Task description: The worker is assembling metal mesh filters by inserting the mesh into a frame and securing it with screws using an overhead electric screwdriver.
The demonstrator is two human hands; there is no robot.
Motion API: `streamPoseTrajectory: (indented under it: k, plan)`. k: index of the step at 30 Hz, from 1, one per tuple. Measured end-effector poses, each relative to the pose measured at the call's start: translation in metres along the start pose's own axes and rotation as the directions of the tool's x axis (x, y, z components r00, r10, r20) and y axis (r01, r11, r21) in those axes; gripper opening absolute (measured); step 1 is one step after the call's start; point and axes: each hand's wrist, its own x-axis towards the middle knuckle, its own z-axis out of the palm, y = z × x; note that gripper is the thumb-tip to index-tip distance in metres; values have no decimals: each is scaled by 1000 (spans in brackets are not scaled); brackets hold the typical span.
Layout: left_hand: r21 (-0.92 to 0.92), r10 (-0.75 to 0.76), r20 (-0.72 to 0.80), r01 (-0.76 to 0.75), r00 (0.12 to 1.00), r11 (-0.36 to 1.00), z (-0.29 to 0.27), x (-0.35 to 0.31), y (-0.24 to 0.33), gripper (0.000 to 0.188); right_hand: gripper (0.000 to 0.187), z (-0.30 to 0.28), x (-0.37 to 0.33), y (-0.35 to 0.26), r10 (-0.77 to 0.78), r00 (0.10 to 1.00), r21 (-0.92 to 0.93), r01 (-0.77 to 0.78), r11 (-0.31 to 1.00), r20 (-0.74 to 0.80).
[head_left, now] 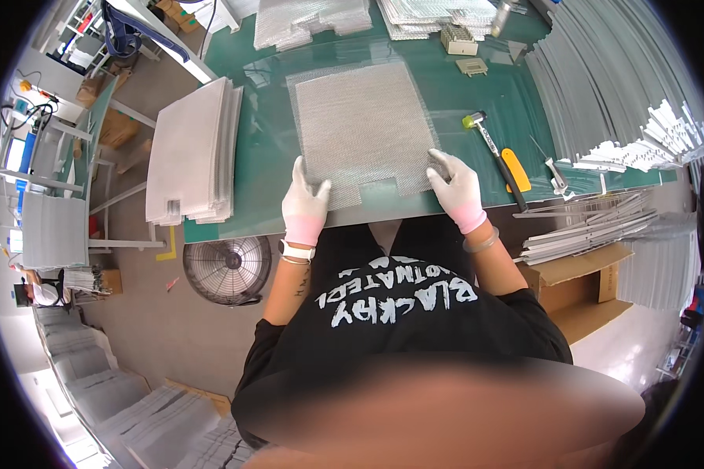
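A silver-grey mesh panel (368,125) with a notched near edge lies flat on the green table mat, in front of me. My left hand (305,209), in a white glove with a pink cuff, is at the panel's near left corner. Its forefinger reaches along the side edge, and the thumb stands apart over the mesh. At the near right side, my right hand (457,191) wears a matching glove. Thumb and forefinger are spread at the panel's edge, with a gap between them. Fingers under or behind both hands are hidden.
Right of the panel lie a mallet (497,156), a yellow-handled tool (516,170) and a small metal tool (557,176). White notched panels (192,148) are stacked left. Long grey strips (602,78) pile up right. Below are a fan (227,270) and a cardboard box (575,301).
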Motion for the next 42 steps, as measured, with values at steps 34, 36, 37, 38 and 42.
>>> streamPoseTrajectory:
  k: [34, 36, 37, 38, 42]
  plan:
    - [325, 276, 248, -348, 929, 879, -4, 35, -18, 61, 19, -41, 73, 24, -318, 940, -541, 333, 772, 126]
    - [308, 287, 242, -354, 927, 883, -2, 38, -15, 62, 21, -45, 143, 24, -430, 902, -541, 383, 748, 45]
    - [302, 285, 250, -355, 925, 885, 0, 42, -14, 62, 23, -42, 183, 30, -445, 896, -478, 386, 789, -12]
    - [305, 277, 256, -349, 926, 886, 0, 45, -13, 63, 37, -35, 225, 35, -408, 911, -507, 324, 799, -60]
    - [344, 224, 315, -331, 922, 879, -11, 48, -2, 66, 79, -6, 342, 11, 177, 977, -687, -211, 695, -121]
